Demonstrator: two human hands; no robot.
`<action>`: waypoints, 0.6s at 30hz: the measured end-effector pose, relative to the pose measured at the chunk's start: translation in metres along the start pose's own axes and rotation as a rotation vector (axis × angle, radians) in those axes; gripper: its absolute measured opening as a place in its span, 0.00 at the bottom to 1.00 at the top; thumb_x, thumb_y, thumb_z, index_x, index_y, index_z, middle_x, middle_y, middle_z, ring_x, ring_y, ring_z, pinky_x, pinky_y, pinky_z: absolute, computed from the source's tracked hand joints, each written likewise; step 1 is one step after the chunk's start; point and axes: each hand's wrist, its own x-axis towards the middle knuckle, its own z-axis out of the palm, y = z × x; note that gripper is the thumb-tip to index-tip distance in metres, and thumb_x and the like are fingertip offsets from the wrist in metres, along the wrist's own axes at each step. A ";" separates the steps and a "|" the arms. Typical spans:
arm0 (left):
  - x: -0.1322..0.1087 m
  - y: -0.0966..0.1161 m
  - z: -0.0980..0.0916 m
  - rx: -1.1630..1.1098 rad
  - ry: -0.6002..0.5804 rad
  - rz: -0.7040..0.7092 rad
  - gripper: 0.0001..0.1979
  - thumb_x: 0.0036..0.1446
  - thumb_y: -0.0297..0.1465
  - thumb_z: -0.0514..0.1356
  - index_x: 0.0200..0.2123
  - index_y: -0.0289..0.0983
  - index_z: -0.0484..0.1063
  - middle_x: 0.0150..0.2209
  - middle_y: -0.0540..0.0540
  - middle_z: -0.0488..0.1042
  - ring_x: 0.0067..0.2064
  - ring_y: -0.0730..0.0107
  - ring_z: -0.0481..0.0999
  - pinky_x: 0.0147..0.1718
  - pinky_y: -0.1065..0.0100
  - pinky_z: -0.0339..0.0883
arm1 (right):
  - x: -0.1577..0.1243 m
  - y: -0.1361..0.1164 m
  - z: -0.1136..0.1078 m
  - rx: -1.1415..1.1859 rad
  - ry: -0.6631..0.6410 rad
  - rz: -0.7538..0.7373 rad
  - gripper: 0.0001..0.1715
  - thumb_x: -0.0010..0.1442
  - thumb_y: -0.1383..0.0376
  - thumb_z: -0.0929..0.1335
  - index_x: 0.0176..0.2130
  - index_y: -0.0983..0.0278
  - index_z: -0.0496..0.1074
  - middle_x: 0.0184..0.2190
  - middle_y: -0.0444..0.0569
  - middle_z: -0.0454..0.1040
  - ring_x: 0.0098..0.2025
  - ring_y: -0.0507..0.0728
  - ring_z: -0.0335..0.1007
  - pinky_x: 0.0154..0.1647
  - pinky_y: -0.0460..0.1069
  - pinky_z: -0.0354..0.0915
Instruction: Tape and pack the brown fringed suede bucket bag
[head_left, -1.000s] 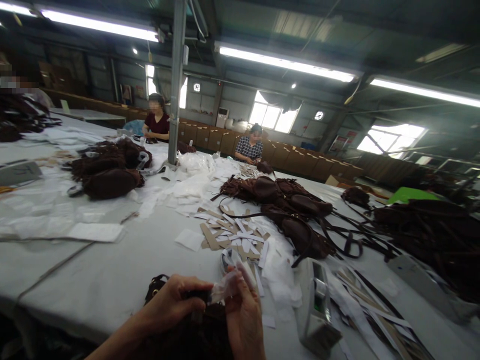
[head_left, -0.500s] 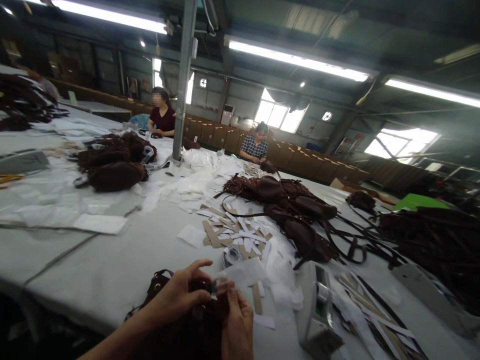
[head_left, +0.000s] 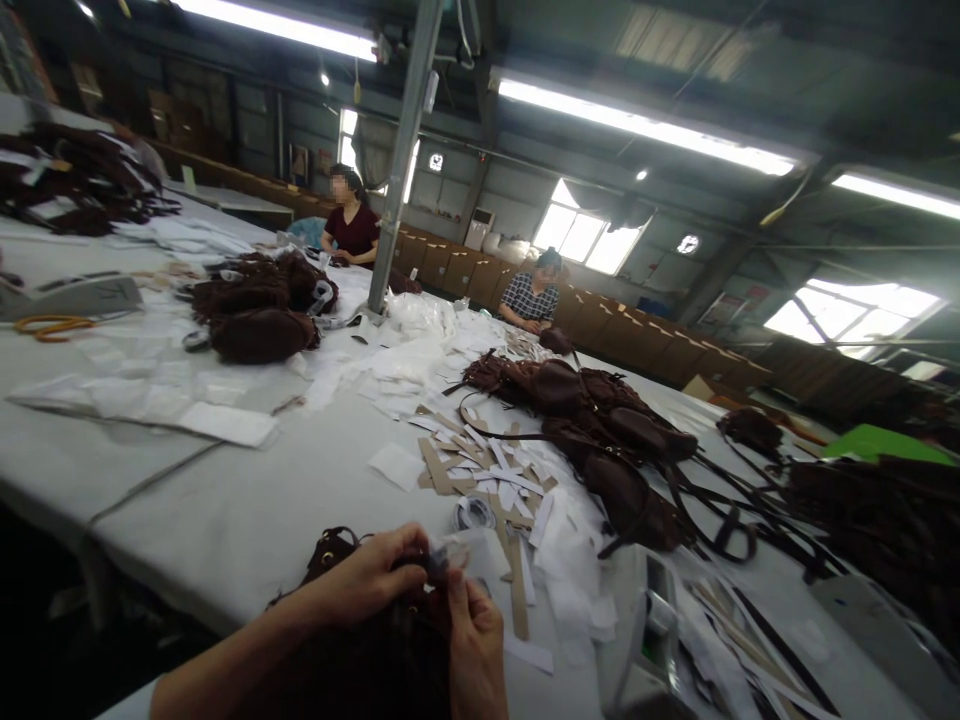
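A dark brown bag (head_left: 375, 650) with brass-coloured eyelets lies low in front of me, its lower part lost in shadow. My left hand (head_left: 379, 575) has its fingers curled round a dark strap piece at the top of the bag. Facing it, my right hand (head_left: 476, 625) pinches between thumb and fingers the end of a thin clear plastic piece (head_left: 454, 553). This plastic bridges the fingertips of both hands at the strap. Just beyond them, a greyish roll (head_left: 474, 512) rests on the table.
Paper and card strips (head_left: 487, 465) are heaped ahead. Brown bags (head_left: 592, 420) with long straps lie to the right, more bags (head_left: 262, 330) to the left. A grey tape dispenser (head_left: 649, 630) stands near right. Orange scissors (head_left: 54, 327) lie far left. Two people sit across, beside a metal post (head_left: 405, 150).
My left fingers, stretched out before, have curled in round the strap. My right hand stays close with its pinch. The whole view has swung left, so the scene sits further right.
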 end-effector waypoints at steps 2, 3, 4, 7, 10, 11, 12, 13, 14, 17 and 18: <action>0.000 -0.003 -0.001 -0.072 -0.012 0.002 0.22 0.57 0.34 0.57 0.55 0.39 0.59 0.35 0.50 0.74 0.35 0.70 0.71 0.36 0.70 0.64 | 0.002 -0.003 -0.003 -0.018 -0.067 0.064 0.23 0.49 0.47 0.72 0.31 0.66 0.78 0.18 0.44 0.71 0.23 0.53 0.65 0.21 0.45 0.61; 0.000 -0.004 -0.002 -0.100 -0.017 0.004 0.26 0.58 0.34 0.56 0.58 0.41 0.55 0.35 0.50 0.73 0.35 0.70 0.71 0.37 0.69 0.64 | 0.004 -0.005 -0.004 -0.023 -0.087 0.088 0.24 0.49 0.47 0.71 0.31 0.66 0.78 0.18 0.43 0.71 0.22 0.53 0.64 0.21 0.45 0.60; 0.000 -0.004 -0.002 -0.116 -0.021 0.010 0.27 0.58 0.34 0.56 0.60 0.41 0.54 0.35 0.50 0.73 0.37 0.70 0.71 0.39 0.69 0.64 | 0.005 -0.007 -0.006 -0.035 -0.093 0.098 0.24 0.49 0.46 0.71 0.30 0.66 0.77 0.18 0.43 0.70 0.22 0.53 0.63 0.21 0.45 0.59; 0.002 -0.004 -0.003 -0.147 -0.002 0.026 0.18 0.57 0.34 0.57 0.51 0.37 0.66 0.38 0.48 0.74 0.40 0.68 0.72 0.43 0.68 0.64 | 0.010 -0.010 -0.012 -0.128 -0.094 0.079 0.25 0.48 0.46 0.72 0.25 0.66 0.76 0.17 0.42 0.69 0.21 0.51 0.60 0.20 0.45 0.57; 0.007 -0.006 -0.001 -0.202 0.094 0.002 0.12 0.53 0.35 0.61 0.38 0.33 0.71 0.35 0.46 0.76 0.37 0.67 0.74 0.38 0.68 0.66 | 0.013 -0.011 -0.012 -0.253 -0.088 0.018 0.25 0.49 0.46 0.71 0.22 0.65 0.74 0.16 0.41 0.66 0.20 0.50 0.57 0.20 0.45 0.54; 0.009 -0.007 0.000 -0.222 0.136 -0.011 0.12 0.52 0.36 0.62 0.35 0.33 0.71 0.33 0.45 0.77 0.35 0.67 0.74 0.35 0.68 0.66 | 0.014 -0.010 -0.010 -0.291 -0.082 -0.006 0.25 0.49 0.45 0.70 0.21 0.65 0.74 0.16 0.41 0.65 0.20 0.50 0.56 0.20 0.45 0.53; 0.011 -0.010 0.002 -0.239 0.177 -0.022 0.12 0.51 0.36 0.63 0.32 0.33 0.70 0.30 0.46 0.77 0.32 0.68 0.74 0.33 0.69 0.65 | 0.015 -0.010 -0.008 -0.328 -0.071 -0.029 0.26 0.50 0.45 0.70 0.20 0.65 0.73 0.16 0.41 0.65 0.20 0.50 0.56 0.20 0.46 0.53; 0.013 -0.012 0.003 -0.252 0.216 -0.027 0.13 0.50 0.37 0.64 0.31 0.33 0.69 0.28 0.46 0.77 0.31 0.68 0.74 0.31 0.69 0.65 | 0.015 -0.009 -0.005 -0.365 -0.057 -0.053 0.26 0.50 0.45 0.70 0.20 0.65 0.73 0.16 0.42 0.66 0.20 0.51 0.56 0.20 0.46 0.53; 0.015 -0.015 0.005 -0.260 0.250 -0.027 0.13 0.50 0.38 0.64 0.30 0.33 0.68 0.27 0.47 0.76 0.30 0.68 0.74 0.30 0.70 0.64 | 0.015 -0.007 -0.002 -0.403 -0.044 -0.073 0.27 0.51 0.44 0.69 0.20 0.64 0.72 0.16 0.42 0.66 0.21 0.51 0.57 0.21 0.46 0.54; 0.018 -0.023 0.004 -0.234 0.289 0.010 0.13 0.52 0.39 0.62 0.30 0.34 0.67 0.27 0.48 0.75 0.31 0.68 0.73 0.32 0.69 0.65 | 0.016 -0.002 0.005 -0.502 -0.023 -0.104 0.28 0.54 0.44 0.66 0.22 0.64 0.74 0.17 0.44 0.69 0.22 0.52 0.60 0.23 0.46 0.56; 0.018 -0.025 0.002 -0.211 0.260 0.026 0.13 0.53 0.39 0.61 0.33 0.33 0.68 0.29 0.47 0.76 0.32 0.68 0.73 0.34 0.69 0.65 | 0.017 0.001 0.006 -0.519 -0.020 -0.102 0.29 0.55 0.44 0.65 0.23 0.65 0.75 0.18 0.45 0.71 0.23 0.53 0.62 0.24 0.47 0.58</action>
